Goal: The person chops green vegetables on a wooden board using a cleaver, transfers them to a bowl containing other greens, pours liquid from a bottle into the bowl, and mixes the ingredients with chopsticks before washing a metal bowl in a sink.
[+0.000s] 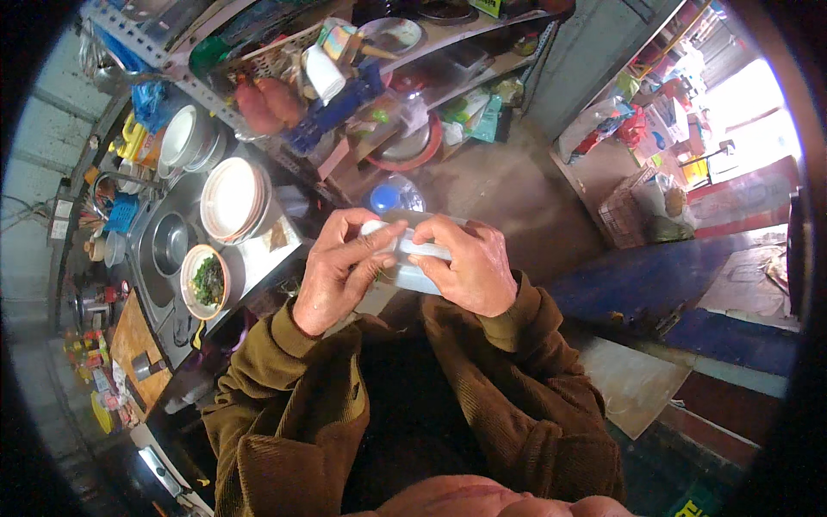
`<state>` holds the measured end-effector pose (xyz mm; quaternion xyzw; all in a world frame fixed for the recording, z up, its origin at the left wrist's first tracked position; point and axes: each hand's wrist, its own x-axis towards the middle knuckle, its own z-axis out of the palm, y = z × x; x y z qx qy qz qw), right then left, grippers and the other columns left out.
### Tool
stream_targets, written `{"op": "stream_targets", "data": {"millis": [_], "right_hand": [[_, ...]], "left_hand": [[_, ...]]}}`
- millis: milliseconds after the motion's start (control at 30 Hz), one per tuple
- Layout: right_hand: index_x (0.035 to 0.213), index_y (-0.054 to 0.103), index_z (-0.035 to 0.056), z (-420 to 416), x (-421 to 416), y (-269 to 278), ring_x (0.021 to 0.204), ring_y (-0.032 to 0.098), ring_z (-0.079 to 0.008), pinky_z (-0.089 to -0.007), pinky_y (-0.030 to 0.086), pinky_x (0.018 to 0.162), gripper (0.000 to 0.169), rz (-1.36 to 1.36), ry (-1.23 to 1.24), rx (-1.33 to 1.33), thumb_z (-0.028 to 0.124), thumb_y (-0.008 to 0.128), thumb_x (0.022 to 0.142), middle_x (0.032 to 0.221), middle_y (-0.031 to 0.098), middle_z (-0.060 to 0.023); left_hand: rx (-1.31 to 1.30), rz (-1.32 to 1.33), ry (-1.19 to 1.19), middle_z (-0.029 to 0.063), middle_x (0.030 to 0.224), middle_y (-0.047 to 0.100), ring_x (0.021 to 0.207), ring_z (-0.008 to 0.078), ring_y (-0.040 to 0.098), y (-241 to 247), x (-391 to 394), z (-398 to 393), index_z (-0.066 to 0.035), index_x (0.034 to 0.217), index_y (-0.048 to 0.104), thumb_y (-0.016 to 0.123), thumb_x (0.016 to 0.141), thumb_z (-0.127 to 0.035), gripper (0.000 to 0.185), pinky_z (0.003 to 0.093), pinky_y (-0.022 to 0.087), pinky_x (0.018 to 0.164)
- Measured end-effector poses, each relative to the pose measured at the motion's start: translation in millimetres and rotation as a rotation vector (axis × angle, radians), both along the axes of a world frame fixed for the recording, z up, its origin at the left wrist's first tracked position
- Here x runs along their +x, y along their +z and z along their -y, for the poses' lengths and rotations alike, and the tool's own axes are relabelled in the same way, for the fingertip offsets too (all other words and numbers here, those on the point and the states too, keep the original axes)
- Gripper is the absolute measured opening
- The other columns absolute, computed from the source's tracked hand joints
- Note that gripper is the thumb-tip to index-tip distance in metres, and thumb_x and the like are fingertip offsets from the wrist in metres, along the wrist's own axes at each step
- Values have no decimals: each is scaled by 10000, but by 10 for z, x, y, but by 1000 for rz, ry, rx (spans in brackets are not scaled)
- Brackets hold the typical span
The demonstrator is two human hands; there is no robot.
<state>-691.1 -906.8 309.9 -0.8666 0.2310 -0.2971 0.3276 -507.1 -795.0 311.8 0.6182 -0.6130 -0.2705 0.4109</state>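
Note:
Both hands are up in front of my body, on a translucent plastic box (417, 279) with a whitish upper part. My left hand (339, 274) has its fingers and thumb on the box's left end, where a small white rounded piece (371, 227) shows by the fingertips. With its thumb and curled fingers, my right hand (468, 262) grips the right side along a pale strip. The fingers hide much of the box, so I cannot tell whether its lid is fastened. Just beyond it stands a clear plastic bottle with a blue cap (386, 198).
To the left, a steel sink (169, 244) adjoins stacked bowls (227, 199) and a bowl of leafy greens (207, 284). A cleaver lies on a wooden cutting board (132, 346). Crowded metal shelving (446, 90) stands ahead; a dark blue surface (620, 278) is at right.

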Motion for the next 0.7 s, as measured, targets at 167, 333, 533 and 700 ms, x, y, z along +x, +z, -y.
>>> {"op": "stream_targets", "data": {"millis": [167,333,533,700], "right_hand": [[913,564,128,223,-219,-118,686,626,-358,-441,484,614,214,-22,-69,25,105,689,741,728,633,-114],[899,557,137,398,-228,-180,685,638,-325,-403,492,679,216,-58,-149,33,145,718,755,721,634,-94],[884,551,113,518,-115,-252,696,640,-339,-417,493,618,209,-60,-228,17,140,717,760,758,651,-108],[884,546,100,624,0,-250,706,638,-354,-427,491,614,221,-107,-284,58,144,720,756,769,652,-122]], "left_hand": [[-168,101,-337,94,1334,515,1181,285,513,-72,79,438,-73,1280,601,667,684,100,624,361,402,1011],[13,-1,-79,141,1237,562,1162,310,519,-99,-67,691,-49,1340,518,746,727,-26,654,370,395,1023],[-113,151,-316,159,1230,561,1168,293,519,-118,146,1021,-45,1285,555,749,733,-50,586,363,424,970],[-4,76,-143,125,1233,571,1149,280,544,-309,206,1207,-43,1218,597,755,686,-16,555,347,435,955]]}}
